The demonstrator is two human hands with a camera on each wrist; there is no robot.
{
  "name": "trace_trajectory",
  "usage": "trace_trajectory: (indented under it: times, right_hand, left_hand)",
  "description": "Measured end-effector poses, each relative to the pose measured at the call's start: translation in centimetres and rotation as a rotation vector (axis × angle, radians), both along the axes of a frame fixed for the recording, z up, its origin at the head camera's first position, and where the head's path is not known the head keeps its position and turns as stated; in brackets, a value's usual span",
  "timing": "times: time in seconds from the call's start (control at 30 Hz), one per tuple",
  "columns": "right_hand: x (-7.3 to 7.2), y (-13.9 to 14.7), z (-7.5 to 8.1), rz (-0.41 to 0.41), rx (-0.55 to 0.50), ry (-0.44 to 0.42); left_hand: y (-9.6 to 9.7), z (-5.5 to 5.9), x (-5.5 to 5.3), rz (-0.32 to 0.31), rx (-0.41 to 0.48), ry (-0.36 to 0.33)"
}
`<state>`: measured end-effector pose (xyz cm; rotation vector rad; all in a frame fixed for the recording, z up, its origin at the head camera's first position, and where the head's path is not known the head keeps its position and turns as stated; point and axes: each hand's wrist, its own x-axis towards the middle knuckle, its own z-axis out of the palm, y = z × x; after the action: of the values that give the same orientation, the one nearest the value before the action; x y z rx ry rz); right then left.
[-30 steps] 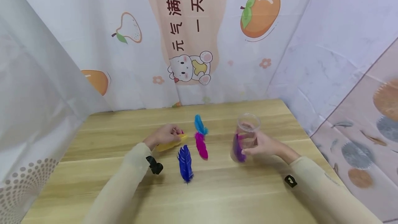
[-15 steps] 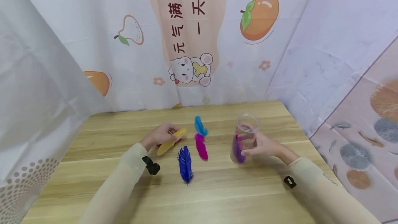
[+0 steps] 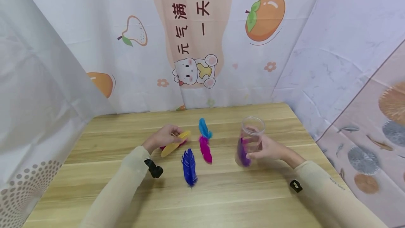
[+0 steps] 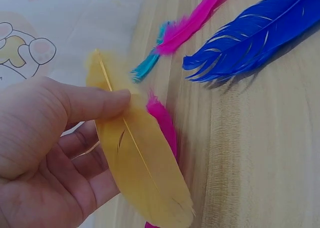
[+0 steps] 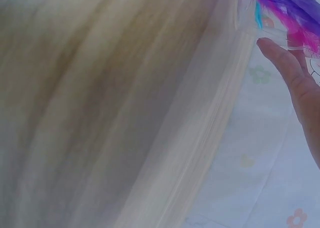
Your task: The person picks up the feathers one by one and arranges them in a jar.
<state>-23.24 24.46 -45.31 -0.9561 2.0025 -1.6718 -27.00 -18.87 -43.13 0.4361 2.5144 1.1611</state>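
Note:
Between thumb and fingers my left hand (image 3: 164, 135) pinches a yellow feather (image 4: 142, 163), which is held above the table at a slant. Partly hidden behind it is a magenta feather (image 4: 164, 124). To the right, my right hand (image 3: 268, 147) grips a clear plastic cup (image 3: 251, 137) that stands upright, with a purple feather (image 3: 243, 154) and some pink showing inside. Between the hands lie a dark blue feather (image 3: 189, 168), another magenta feather (image 3: 205, 150) and a light blue feather (image 3: 204, 128), whose lower end meets the magenta one.
The wooden table (image 3: 221, 200) ends at a printed white curtain (image 3: 133, 80) along the back. Further cloth hangs at the left and right sides. Black camera mounts (image 3: 154, 168) sit at the wrists.
My left hand has shifted slightly left, and the yellow feather is now tilted more steeply, showing more of the magenta one. The right hand and cup stay in place.

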Motion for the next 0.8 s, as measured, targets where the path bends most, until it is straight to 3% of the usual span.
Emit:
trace_trajectory:
  times: [0.23, 0.53, 0.8]
  right_hand:
    - [0.06, -0.05, -0.15, 0.001, 0.015, 0.013]
    - [0.05, 0.27, -0.51, -0.005, 0.006, 0.014]
    - [0.0, -0.12, -0.29, -0.022, 0.025, 0.033]
  left_hand:
    - [0.08, 0.01, 0.26, 0.002, 0.049, 0.011]
    - [0.17, 0.03, 0.06, 0.039, 0.091, -0.064]
    - [-0.17, 0.21, -0.05, 0.044, 0.093, -0.071]
